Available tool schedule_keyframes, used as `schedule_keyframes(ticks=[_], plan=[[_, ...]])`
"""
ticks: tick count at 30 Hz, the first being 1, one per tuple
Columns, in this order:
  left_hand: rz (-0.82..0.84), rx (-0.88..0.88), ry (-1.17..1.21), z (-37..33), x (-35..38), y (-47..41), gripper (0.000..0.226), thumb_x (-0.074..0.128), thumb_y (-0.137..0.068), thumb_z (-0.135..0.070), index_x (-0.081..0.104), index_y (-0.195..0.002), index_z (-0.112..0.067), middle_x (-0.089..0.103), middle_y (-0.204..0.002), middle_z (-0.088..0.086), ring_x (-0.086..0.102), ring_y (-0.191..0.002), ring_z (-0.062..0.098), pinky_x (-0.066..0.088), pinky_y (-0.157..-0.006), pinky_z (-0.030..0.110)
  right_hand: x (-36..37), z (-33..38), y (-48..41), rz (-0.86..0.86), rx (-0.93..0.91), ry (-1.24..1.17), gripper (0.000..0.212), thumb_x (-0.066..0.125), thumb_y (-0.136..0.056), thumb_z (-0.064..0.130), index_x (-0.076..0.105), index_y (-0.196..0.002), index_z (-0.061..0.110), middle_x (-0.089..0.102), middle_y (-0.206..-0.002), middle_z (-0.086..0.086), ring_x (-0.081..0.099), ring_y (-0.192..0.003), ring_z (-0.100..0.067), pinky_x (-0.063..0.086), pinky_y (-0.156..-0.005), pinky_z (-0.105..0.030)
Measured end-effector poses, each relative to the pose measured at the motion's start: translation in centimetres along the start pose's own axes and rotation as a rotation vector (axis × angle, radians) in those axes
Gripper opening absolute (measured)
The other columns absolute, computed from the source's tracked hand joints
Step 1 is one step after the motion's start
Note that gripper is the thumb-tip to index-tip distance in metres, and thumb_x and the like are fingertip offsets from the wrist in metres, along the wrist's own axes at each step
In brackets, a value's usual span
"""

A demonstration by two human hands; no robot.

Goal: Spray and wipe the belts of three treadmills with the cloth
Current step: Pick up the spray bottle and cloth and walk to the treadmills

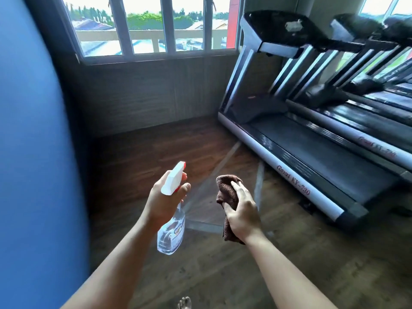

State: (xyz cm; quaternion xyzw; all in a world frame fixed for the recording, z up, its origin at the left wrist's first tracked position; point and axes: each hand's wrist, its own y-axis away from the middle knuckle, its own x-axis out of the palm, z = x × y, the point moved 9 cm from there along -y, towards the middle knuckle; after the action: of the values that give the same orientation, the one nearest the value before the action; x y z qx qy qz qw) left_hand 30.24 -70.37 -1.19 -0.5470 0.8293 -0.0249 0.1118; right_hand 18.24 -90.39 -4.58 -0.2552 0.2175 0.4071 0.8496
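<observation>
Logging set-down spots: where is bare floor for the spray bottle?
Bare wood floor lies between the blue wall, the window wall and the nearest treadmill. Rightward it is crowded: the other treadmills stand side by side, gaps narrow.

Clear plastic spray bottle [171, 233], nappy brown cloth [227, 192], wood-grain floor [169, 143].

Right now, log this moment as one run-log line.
stage: approaching, belts not yet wiped | left hand: grips spray bottle | right hand: holds brown cloth | nearest treadmill belt: ahead right, hands apart from it
</observation>
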Motion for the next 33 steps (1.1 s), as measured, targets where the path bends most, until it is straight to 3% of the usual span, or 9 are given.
schedule_keyframes(ticks=[4, 10, 15, 22, 26, 30, 33], plan=[[0.097, -0.009, 0.008, 1.4, 3.4, -6.8, 0.02, 0.074, -0.08, -0.022, 0.067, -0.098, -0.024, 0.067, -0.086, 0.007, 0.06, -0.065, 0.023, 0.052, -0.068, 0.042, -0.6, -3.0, -5.4, -0.072, 0.07, 0.02, 0.063, 0.073, -0.084, 0.013, 0.049, -0.142, 0.015, 0.046, -0.15, -0.01, 0.042, -0.139, -0.022, 0.021, -0.113, -0.014], [0.204, 0.012, -0.01, 2.6, 8.0, -19.1, 0.022, 0.075, -0.079, -0.027, 0.066, -0.099, -0.025, 0.068, -0.086, 0.006, 0.061, -0.069, 0.023, 0.053, -0.069, 0.046, -1.2, -6.2, -15.3, -0.155, 0.153, 0.063, 0.062, 0.071, -0.085, 0.013, 0.049, -0.143, 0.015, 0.045, -0.15, -0.009, 0.041, -0.139, -0.021, 0.015, -0.108, -0.004], [0.292, 0.036, -0.012, 2.7, 13.0, -28.4, 0.024, 0.076, -0.078, -0.031, 0.066, -0.099, -0.026, 0.069, -0.085, 0.006, 0.062, -0.069, 0.019, 0.055, -0.072, 0.051, -3.5, -9.0, -22.5, -0.265, 0.229, 0.078, 0.062, 0.072, -0.084, 0.011, 0.05, -0.142, 0.013, 0.047, -0.149, -0.01, 0.043, -0.138, -0.023, 0.022, -0.112, -0.017], [0.418, 0.034, 0.028, 2.6, 23.4, -38.0, 0.017, 0.074, -0.088, -0.007, 0.065, -0.097, -0.019, 0.066, -0.081, 0.011, 0.058, -0.066, 0.02, 0.051, -0.067, 0.04, -8.3, -15.8, -30.5, -0.363, 0.334, 0.103, 0.063, 0.071, -0.085, 0.014, 0.049, -0.143, 0.015, 0.046, -0.149, -0.008, 0.041, -0.139, -0.02, 0.021, -0.114, -0.016], [0.472, 0.052, 0.012, 3.0, 30.5, -43.3, 0.023, 0.075, -0.087, -0.009, 0.067, -0.095, -0.029, 0.068, -0.08, 0.004, 0.059, -0.064, 0.018, 0.052, -0.065, 0.04, -11.6, -20.8, -35.1, -0.408, 0.377, 0.11, 0.063, 0.069, -0.086, 0.011, 0.046, -0.145, 0.013, 0.041, -0.153, -0.008, 0.037, -0.142, -0.02, 0.011, -0.109, -0.006], [0.516, 0.067, -0.001, 2.6, 38.4, -48.8, 0.027, 0.078, -0.079, -0.023, 0.067, -0.096, -0.041, 0.068, -0.082, -0.004, 0.059, -0.065, 0.017, 0.053, -0.067, 0.042, -15.2, -26.2, -40.5, -0.424, 0.431, 0.076, 0.064, 0.067, -0.088, 0.01, 0.043, -0.147, 0.013, 0.037, -0.156, -0.008, 0.034, -0.144, -0.019, 0.016, -0.114, -0.015], [0.541, 0.088, -0.004, 2.2, 44.2, -52.6, 0.034, 0.073, -0.076, -0.029, 0.066, -0.103, -0.049, 0.068, -0.092, -0.009, 0.061, -0.073, 0.019, 0.056, -0.072, 0.049, -18.5, -30.1, -45.1, -0.443, 0.444, 0.069, 0.064, 0.066, -0.089, 0.009, 0.042, -0.147, 0.014, 0.035, -0.157, -0.006, 0.033, -0.144, -0.016, 0.01, -0.109, -0.005]])
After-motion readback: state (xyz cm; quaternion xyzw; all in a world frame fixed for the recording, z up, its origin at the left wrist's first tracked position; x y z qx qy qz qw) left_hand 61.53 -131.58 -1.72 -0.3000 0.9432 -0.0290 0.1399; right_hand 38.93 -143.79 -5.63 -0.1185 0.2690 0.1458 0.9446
